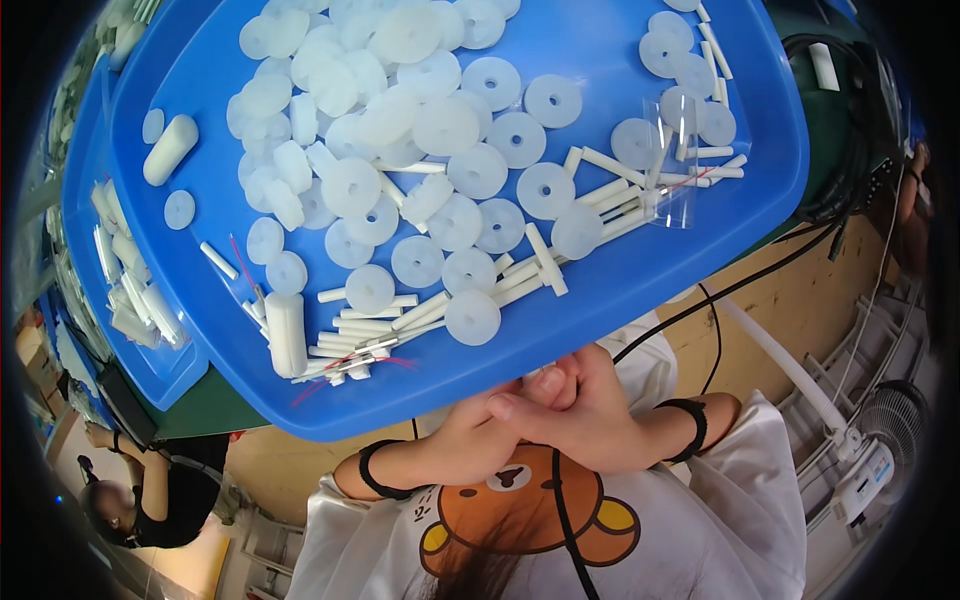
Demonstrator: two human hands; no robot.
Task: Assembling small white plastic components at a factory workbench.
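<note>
Blue plastic tray point(640, 290) fills upper view, loaded with white discs point(472, 317), short white rods point(420, 311), thicker white cylinders point(285, 333). Clear plastic bag point(672, 165) lies at tray's right, over discs and rods. Both hands meet just below tray's near edge, against chest: left hand point(470, 432) and right hand point(565, 415) pressed together, fingers interlocked. Cannot tell whether either grasps anything. Black band on each wrist. Second blue tray point(150, 365) at left holds more white parts.

Two blue trays point(640, 270) in view, one stacked over the other. Dozens of white discs point(470, 318) and many white rods point(610, 165), too heaped for an exact count. One clear bag point(672, 170).
</note>
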